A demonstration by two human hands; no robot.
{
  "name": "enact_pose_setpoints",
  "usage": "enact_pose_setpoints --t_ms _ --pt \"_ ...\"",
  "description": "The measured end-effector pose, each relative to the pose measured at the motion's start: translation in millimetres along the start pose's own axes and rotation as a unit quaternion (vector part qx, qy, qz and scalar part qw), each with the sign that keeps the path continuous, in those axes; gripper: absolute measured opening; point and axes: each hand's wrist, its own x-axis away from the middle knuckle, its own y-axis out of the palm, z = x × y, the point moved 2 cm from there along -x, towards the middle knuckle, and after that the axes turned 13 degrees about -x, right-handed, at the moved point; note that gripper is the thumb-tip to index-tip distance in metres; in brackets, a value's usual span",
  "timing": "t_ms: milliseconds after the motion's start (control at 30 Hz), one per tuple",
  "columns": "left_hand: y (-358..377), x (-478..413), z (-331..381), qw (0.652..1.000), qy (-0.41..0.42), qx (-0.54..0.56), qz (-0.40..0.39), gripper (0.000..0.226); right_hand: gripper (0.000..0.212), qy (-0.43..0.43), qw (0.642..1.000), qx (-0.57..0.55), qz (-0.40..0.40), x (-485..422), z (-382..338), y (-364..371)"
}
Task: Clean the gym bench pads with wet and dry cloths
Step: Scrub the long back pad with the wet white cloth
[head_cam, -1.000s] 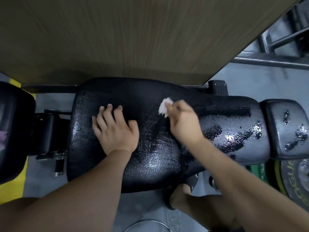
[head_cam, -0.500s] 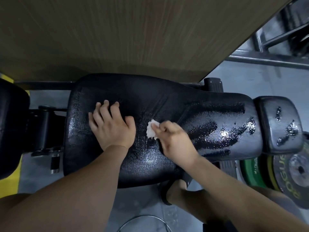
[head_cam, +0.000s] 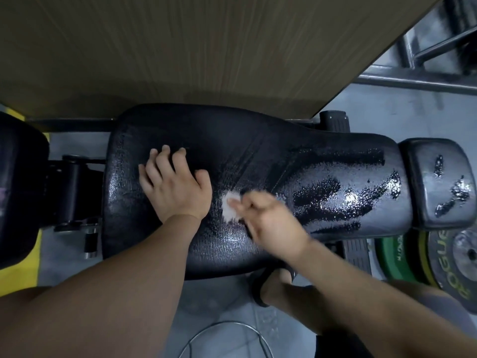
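Left hand (head_cam: 175, 187) lies flat on the pad (head_cam: 232, 140), palm down on the wide left half, fingers straight and slightly spread. It holds nothing and looks like a brace.

Right hand (head_cam: 268, 223) has its fingers curled round a small white cloth (head_cam: 229, 208). It presses the cloth onto the pad near the middle, just right of the left thumb. The hand is motion-blurred, so probably mid-stroke. Can't tell whether this is the wet cloth or the dry one.

Progress, judged from the surface:
- Left half and middle of the pad show a thin even sheen with no pooling.
- The narrow right end carries heavy glossy streaks (head_cam: 335, 200) that look unwiped.
- Small pad (head_cam: 436, 174), just beside that end, has a few wet blotches too.
- Left pad (head_cam: 18, 192) is mostly cut off at the frame edge, state unknown.

Estimate: at least two pads have been wetted, and the wipe on the main one is about half done. Left to do: the pad's right end, the small pad, maybe the left pad. A dry pass also remains if this is the wet cloth.

Around the bench: panel (head_cam: 180, 47) behind it, plates (head_cam: 449, 257) on the floor lower right, frame (head_cam: 413, 81) upper right. A foot (head_cam: 276, 285) sits below the pad's near edge.
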Motion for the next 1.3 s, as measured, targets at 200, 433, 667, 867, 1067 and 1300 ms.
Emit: enact_pose_setpoints --t_ms 200,433,667,867,1067,1300 --pt "0.9 1.3 0.3 1.0 0.003 -0.006 0.0 0.049 0.043 0.058 0.997 0.027 0.047 -1.2 -2.1 8.5" --pt "0.4 0.6 0.5 1.0 0.001 -0.008 0.009 0.05 0.044 -0.047 0.997 0.026 -0.056 -5.9 13.3 -11.9" --pt "2.8 0.0 -0.4 1.0 0.001 -0.015 0.003 0.05 0.044 -0.028 0.997 -0.009 -0.07 27.3 -15.7 7.2" --pt "2.7 0.4 0.3 1.0 -0.005 -0.016 0.005 0.049 0.021 -0.02 1.0 0.016 0.01 -37.0 39.3 -30.4" --pt "3.4 0.8 -0.7 1.0 -0.002 -0.013 0.006 0.05 0.031 0.079 0.984 0.098 0.125 -98.0 69.6 -46.6" --pt "4.6 0.1 -1.3 1.0 -0.003 -0.012 0.0 0.052 0.038 -0.112 0.989 0.005 -0.101 -37.0 25.8 -25.1"
